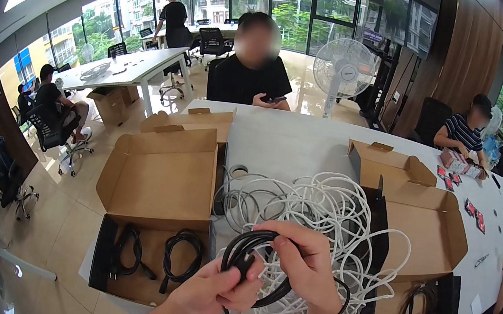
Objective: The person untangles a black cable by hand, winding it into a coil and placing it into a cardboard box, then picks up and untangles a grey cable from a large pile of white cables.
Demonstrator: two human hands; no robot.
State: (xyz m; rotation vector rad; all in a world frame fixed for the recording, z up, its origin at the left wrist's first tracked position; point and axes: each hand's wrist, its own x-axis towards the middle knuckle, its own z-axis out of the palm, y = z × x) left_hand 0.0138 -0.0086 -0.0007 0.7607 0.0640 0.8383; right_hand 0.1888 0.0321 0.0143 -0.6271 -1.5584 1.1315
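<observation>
A black cable point(283, 292) is bunched into loops between my two hands, with one loose strand hanging in a wide curve below. My left hand point(222, 290) is closed on the lower left of the loops, around a dark, thicker part that may be a plug. Thumb and fingers of my right hand point(307, 263) pinch the top of the loops. Behind and under the hands lies a tangled heap of white cables point(329, 201). On the left, an open cardboard box point(161, 173) holds two coiled black cables point(182, 256). One coiled black cable point(417, 308) lies in the right open box point(426, 225).
More open boxes point(394, 162) stand behind the front ones on the white table point(268, 133). Across it a person point(250, 79) holds a phone. At the right table, people sit near red-and-black packets point(475, 215). A standing fan point(344, 70) is behind.
</observation>
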